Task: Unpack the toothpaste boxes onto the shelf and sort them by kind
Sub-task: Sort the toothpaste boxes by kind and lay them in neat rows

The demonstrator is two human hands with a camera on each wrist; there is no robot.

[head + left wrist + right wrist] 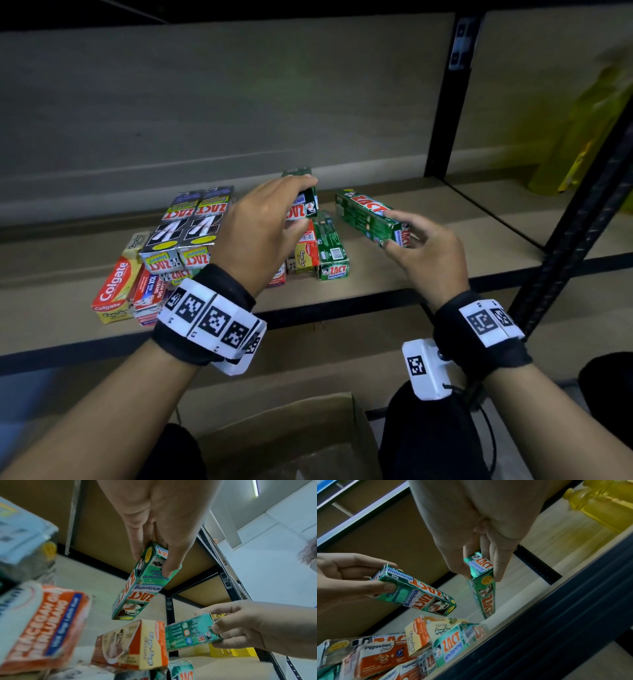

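1. A pale wooden shelf (394,284) on a black metal frame (442,113) fills the head view, backed by a plain beige wall (205,85).
2. Below, in front of the shelf, an open cardboard box (301,431) sits.
3. Yellow bottles (604,503) stand in the next bay, to the right.
4. Sorted toothpaste boxes lie mid-shelf: the black Zact Smokers stack (190,233) at left, a green Zact box (330,253) further right.
5. The left hand (260,229) pinches one green Zact Whitening box (139,584) above the pile.
6. The right hand (424,253) grips another green Whitening box (371,217) off the shelf, beside it.
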